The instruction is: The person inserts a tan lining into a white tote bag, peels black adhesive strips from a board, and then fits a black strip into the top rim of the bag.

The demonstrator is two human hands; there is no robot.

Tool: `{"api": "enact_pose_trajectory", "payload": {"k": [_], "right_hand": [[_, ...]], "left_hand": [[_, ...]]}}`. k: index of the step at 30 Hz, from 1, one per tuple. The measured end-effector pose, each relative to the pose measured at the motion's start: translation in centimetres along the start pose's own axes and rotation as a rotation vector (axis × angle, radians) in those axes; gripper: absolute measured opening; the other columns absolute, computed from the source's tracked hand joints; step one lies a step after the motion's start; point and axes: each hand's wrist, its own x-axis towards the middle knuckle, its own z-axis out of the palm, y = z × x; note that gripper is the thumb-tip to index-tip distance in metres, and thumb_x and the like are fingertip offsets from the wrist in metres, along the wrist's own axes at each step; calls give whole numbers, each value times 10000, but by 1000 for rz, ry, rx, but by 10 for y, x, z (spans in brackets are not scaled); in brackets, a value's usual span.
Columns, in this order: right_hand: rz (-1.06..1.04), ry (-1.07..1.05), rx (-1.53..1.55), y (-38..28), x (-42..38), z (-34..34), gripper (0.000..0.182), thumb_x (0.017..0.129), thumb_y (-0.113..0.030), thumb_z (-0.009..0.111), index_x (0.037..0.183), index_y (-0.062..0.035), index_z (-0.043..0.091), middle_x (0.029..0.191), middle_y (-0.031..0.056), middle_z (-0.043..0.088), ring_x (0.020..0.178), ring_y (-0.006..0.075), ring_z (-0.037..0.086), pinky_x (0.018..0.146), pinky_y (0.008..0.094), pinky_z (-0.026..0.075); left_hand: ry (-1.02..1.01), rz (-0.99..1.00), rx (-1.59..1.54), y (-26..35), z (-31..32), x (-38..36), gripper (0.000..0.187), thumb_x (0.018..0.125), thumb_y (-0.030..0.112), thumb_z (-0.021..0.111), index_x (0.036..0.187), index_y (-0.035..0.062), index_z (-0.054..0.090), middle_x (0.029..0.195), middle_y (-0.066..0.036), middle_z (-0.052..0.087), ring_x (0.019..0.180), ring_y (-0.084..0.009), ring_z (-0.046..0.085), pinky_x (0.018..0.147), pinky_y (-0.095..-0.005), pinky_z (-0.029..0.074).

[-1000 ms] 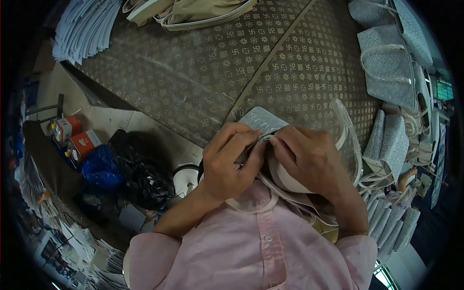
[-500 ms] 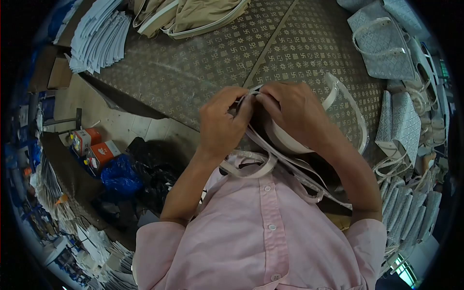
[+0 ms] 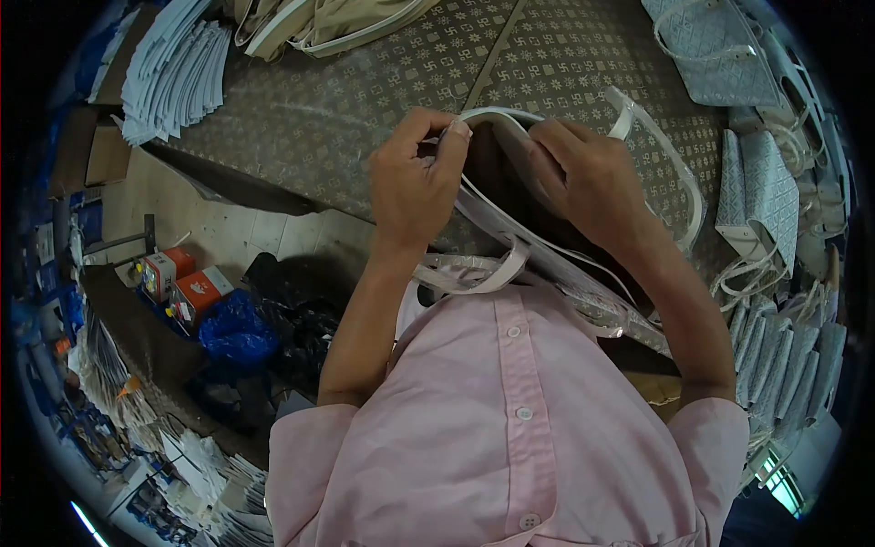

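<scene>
A handbag with pale patterned sides and a dark inside lies between my body and the table, its mouth spread apart. My left hand pinches the left end of the bag's pale rim between thumb and fingers. My right hand is curled over the far rim, fingers closed on it; the fingertips are partly hidden inside the mouth. One clear-wrapped pale handle loops toward my shirt. The other handle arches on the table beyond my right wrist.
On the patterned brown table are a fanned stack of white pieces and tan fabric pieces. Silvery handbags line the right side. Orange boxes, a blue plastic bag and a black one sit low on the left.
My hands were together at the bag's rim and are now apart, the right one moved rightward along it. The mouth has widened, and the view has shifted slightly.
</scene>
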Motion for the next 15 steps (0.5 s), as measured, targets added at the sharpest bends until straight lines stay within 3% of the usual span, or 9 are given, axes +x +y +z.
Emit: {"api": "enact_pose_trajectory", "payload": {"k": [3,10,11,15], "right_hand": [[-30,30,-16,-1,3,2,88,818,-93,566,793,-11,549,664,127,543,555,294,550,485,374,415],[-50,32,-23,4,1,2,76,818,-97,560,816,-24,542,689,127,545,558,309,543,492,374,420],[-46,15,-91,3,1,1,87,818,-112,569,814,-29,544,688,120,546,576,299,549,498,372,428],[-131,65,-394,5,12,-1,147,806,-161,603,791,-29,540,701,101,551,643,281,564,523,367,455]], "left_hand": [[-14,-14,25,3,2,1,112,797,90,582,815,-14,621,701,-110,613,574,-113,549,530,-257,430],[-167,103,246,9,0,17,183,813,158,585,857,-10,645,771,-153,613,641,-272,577,611,-331,445],[-235,103,266,9,-1,20,195,813,178,591,845,-5,649,775,-158,613,657,-293,579,622,-347,446],[-199,123,316,12,5,22,180,798,176,608,825,4,656,799,-164,618,692,-302,590,628,-362,452]]}}
